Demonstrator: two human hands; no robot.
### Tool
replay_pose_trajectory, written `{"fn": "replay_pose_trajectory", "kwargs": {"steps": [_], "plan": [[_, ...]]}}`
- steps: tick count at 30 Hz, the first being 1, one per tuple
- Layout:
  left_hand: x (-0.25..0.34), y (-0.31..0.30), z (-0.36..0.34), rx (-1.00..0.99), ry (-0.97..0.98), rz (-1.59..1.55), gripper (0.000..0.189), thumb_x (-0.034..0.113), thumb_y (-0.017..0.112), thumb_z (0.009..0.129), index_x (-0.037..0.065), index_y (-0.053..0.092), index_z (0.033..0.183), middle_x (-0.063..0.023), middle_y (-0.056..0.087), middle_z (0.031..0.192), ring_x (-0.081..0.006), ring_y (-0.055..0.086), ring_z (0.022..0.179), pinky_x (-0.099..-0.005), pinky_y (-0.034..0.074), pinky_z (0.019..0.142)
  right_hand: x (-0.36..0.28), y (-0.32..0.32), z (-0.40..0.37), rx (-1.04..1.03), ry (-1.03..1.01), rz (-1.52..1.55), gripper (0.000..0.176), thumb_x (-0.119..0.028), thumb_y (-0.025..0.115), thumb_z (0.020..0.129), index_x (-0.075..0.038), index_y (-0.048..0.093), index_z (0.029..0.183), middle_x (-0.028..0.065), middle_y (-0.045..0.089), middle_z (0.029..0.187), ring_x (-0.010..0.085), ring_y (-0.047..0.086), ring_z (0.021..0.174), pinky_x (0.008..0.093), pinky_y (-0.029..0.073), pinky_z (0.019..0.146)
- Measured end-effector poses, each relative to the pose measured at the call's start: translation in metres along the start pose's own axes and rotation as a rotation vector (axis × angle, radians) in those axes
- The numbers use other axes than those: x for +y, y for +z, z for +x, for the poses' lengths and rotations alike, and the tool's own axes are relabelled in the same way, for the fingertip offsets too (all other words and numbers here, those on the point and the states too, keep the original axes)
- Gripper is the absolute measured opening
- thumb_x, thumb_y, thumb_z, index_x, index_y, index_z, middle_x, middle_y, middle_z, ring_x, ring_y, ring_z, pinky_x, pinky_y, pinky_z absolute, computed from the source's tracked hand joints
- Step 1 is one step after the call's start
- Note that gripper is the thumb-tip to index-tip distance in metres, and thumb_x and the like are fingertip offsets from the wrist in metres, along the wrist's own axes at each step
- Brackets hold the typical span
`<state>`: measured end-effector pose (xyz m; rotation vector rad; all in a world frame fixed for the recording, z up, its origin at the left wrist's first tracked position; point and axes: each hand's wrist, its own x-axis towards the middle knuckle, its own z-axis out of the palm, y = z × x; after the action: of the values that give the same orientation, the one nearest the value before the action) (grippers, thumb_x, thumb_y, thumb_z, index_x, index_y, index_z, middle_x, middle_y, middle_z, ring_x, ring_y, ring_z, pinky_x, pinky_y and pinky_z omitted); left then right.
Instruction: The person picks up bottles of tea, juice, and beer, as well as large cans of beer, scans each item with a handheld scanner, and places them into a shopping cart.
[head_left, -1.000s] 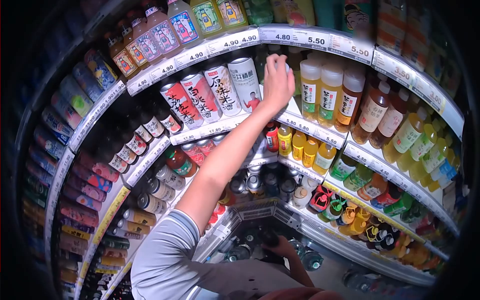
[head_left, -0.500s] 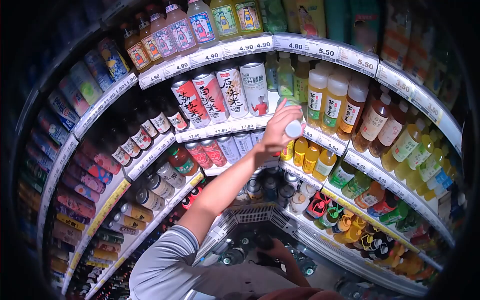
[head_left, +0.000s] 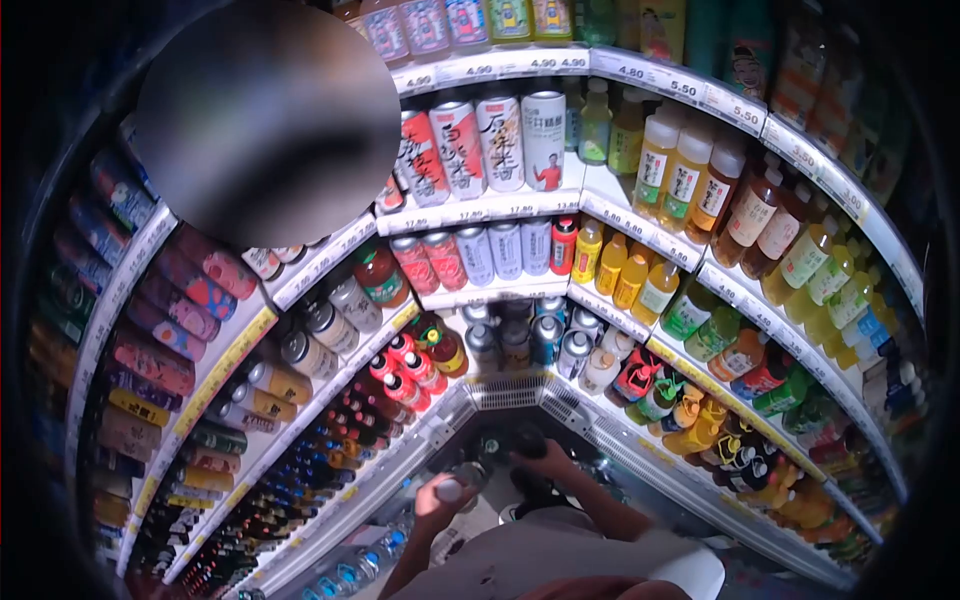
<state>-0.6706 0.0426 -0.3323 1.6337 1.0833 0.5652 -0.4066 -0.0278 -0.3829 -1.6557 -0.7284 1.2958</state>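
Note:
Low in the view, my left hand is closed around a bottle with a white cap. The bottle's body looks pale, and its label cannot be read. To its right, my right hand is wrapped round a dark, rounded object whose kind I cannot make out. Both hands are in front of my body, below the white grille at the foot of the corner shelves. A little gap separates the two held things.
Curved shelves hold tall cans, tea bottles, yellow bottles and red-capped bottles. Price strips run along the shelf edges. Water bottles lie low at left. A round blur hides part of the upper left.
My left hand has come down from the middle shelf on the right with the white-capped bottle. The right hand has risen slightly in view, still holding the dark object. The view has shifted.

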Motion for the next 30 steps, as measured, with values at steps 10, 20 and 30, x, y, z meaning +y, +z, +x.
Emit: {"fn": "replay_pose_trajectory", "kwargs": {"steps": [10,20,30], "plan": [[0.021,-0.080,-0.210,0.575,0.081,-0.096,0.024,0.007,0.086,0.070,0.000,0.069,0.086,-0.0094,0.072,0.083,-0.0174,0.067,0.080,-0.0337,0.054,0.078,-0.026,0.160,-0.067,-1.075,-0.319,-0.262,0.039,-0.037,0.083,0.082,-0.006,0.071,0.102,0.0003,0.069,0.078,0.0115,0.062,0.067,0.0336,0.052,0.070],[-0.012,-0.063,-0.354,0.927,0.484,-1.561,0.016,0.010,0.065,0.093,0.007,0.061,0.108,-0.0117,0.069,0.097,-0.0270,0.068,0.096,-0.0568,0.052,0.094,0.012,0.226,-0.165,-1.033,0.198,-0.349,0.027,-0.019,0.076,0.088,-0.003,0.073,0.110,0.0098,0.071,0.099,0.0163,0.066,0.086,0.0363,0.055,0.077],[-0.041,-0.052,-0.452,1.408,0.582,-1.326,0.018,0.019,0.060,0.099,0.003,0.059,0.107,-0.0114,0.066,0.085,-0.0232,0.067,0.086,-0.0367,0.057,0.079,0.043,0.306,-0.226,-1.762,0.171,0.054,0.086,-0.003,0.083,0.065,0.000,0.048,0.143,0.0152,0.055,0.143,0.0241,0.055,0.128,0.0398,0.047,0.105]]}}
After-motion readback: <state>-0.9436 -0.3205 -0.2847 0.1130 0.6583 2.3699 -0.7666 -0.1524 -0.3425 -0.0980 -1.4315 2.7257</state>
